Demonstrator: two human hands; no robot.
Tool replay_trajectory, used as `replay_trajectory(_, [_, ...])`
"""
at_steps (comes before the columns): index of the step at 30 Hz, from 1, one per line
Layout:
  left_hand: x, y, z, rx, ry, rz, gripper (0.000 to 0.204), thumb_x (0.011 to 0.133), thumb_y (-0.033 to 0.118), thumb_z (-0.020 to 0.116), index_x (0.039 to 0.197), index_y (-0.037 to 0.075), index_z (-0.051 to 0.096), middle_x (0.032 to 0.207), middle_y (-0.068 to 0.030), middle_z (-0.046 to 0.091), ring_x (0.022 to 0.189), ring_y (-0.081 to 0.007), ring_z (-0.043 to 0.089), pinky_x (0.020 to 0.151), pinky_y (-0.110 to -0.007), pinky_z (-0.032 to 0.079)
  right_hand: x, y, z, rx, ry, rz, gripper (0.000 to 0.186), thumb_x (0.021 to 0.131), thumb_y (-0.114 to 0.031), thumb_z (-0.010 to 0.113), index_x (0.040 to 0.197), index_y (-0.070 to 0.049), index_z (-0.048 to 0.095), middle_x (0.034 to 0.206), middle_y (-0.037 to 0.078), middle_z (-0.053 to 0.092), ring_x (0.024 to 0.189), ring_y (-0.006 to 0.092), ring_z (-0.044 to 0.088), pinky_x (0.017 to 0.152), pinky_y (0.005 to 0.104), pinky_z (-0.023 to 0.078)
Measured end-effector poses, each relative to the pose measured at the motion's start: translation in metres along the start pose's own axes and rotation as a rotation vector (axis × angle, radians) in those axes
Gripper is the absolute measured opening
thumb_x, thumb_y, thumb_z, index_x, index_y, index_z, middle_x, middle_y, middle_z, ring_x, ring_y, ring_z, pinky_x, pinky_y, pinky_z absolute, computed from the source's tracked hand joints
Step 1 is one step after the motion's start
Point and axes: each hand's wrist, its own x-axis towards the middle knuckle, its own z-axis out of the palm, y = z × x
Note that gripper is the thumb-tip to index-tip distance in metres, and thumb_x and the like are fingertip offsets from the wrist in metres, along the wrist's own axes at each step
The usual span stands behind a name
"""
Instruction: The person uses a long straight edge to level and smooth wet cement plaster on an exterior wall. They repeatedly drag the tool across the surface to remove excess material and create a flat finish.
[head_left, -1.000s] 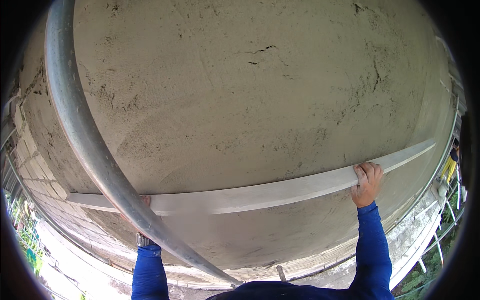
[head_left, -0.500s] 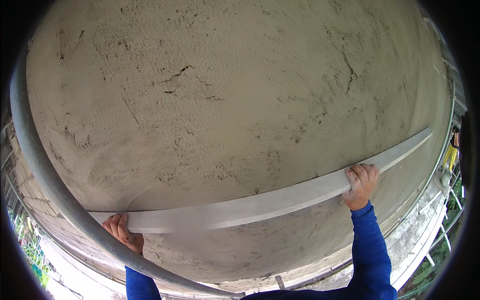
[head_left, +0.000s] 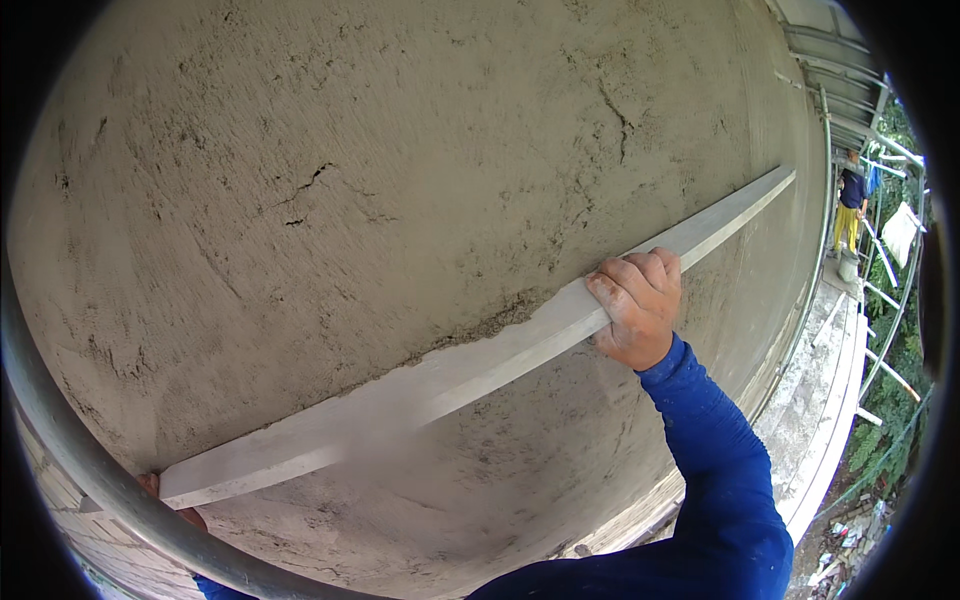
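A long grey-white straightedge [head_left: 520, 345] lies slantwise against a wall of wet grey plaster [head_left: 420, 190], its right end higher than its left. My right hand [head_left: 640, 305] is closed over the bar right of its middle, fingers wrapped on the upper edge. At the bar's lower left end my left hand [head_left: 150, 484] is closed around it; a metal pole in front hides most of that hand. A ridge of loose mortar [head_left: 500, 318] sits along the upper edge, left of my right hand. Cracks and rough pits mark the plaster above.
The curved metal pole [head_left: 45, 400] crosses the left and lower left, close to my left arm. At the far right a person [head_left: 850, 205] in yellow trousers stands by scaffold tubes [head_left: 884, 295]. A pale concrete ledge [head_left: 815, 370] runs below the wall, with greenery beyond.
The straightedge has tilted more steeply, its right part moving up the wall with my right hand. Mortar has gathered on its upper edge. My left hand has slipped mostly behind the pole; the view has shifted right.
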Motion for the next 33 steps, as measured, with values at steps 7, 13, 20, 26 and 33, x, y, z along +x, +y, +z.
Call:
replay_trajectory(7, [0.013, -0.008, -0.007, 0.012, -0.007, 0.002, 0.030, 0.082, 0.011, 0.064, 0.109, 0.000, 0.057, 0.111, -0.0176, 0.059, 0.101, -0.0357, 0.055, 0.088, -0.050, 0.043, 0.050, -0.021, 0.005, 0.013, 0.012, -0.002, 0.032, 0.062, -0.014, 0.074, 0.093, -0.015, 0.065, 0.095, -0.002, 0.059, 0.086, 0.0206, 0.053, 0.079, 0.0424, 0.039])
replay_trajectory(13, [0.033, 0.023, -0.025, -0.003, -0.027, 0.043, 0.031, 0.082, 0.012, 0.064, 0.109, 0.000, 0.057, 0.111, -0.0178, 0.059, 0.101, -0.0359, 0.055, 0.088, -0.050, 0.043, 0.090, -0.011, 0.009, 0.007, 0.065, -0.047, 0.025, 0.072, -0.016, 0.071, 0.096, -0.018, 0.064, 0.096, -0.003, 0.056, 0.089, 0.0192, 0.052, 0.082, 0.0428, 0.041])
replay_trajectory(20, [0.046, 0.098, -0.042, -0.142, -0.076, 0.112, 0.032, 0.083, 0.014, 0.065, 0.110, 0.000, 0.057, 0.112, -0.0181, 0.059, 0.101, -0.0361, 0.055, 0.088, -0.050, 0.042, -0.018, 0.057, -0.033, 0.016, -0.082, 0.049, 0.034, 0.067, -0.007, 0.071, 0.099, -0.010, 0.063, 0.100, 0.005, 0.060, 0.089, 0.0277, 0.055, 0.083, 0.0488, 0.040])
replay_trajectory(26, [0.033, 0.181, -0.048, -0.162, -0.195, 0.174, 0.031, 0.078, 0.017, 0.066, 0.105, 0.002, 0.058, 0.110, -0.0155, 0.060, 0.100, -0.0354, 0.055, 0.090, -0.051, 0.039, -0.117, 0.111, -0.045, -0.009, -0.175, 0.094, 0.032, 0.068, -0.009, 0.068, 0.099, -0.004, 0.062, 0.102, 0.012, 0.060, 0.092, 0.0332, 0.055, 0.083, 0.0516, 0.039])
replay_trajectory(33, [0.024, 0.161, -0.046, -0.121, -0.137, 0.171, 0.037, 0.065, 0.009, 0.061, 0.102, 0.005, 0.058, 0.104, -0.0117, 0.059, 0.097, -0.0327, 0.054, 0.088, -0.050, 0.036, -0.118, 0.095, -0.024, 0.011, -0.123, 0.077, 0.030, 0.065, -0.011, 0.067, 0.094, -0.004, 0.060, 0.099, 0.012, 0.061, 0.087, 0.0334, 0.056, 0.081, 0.0507, 0.040])
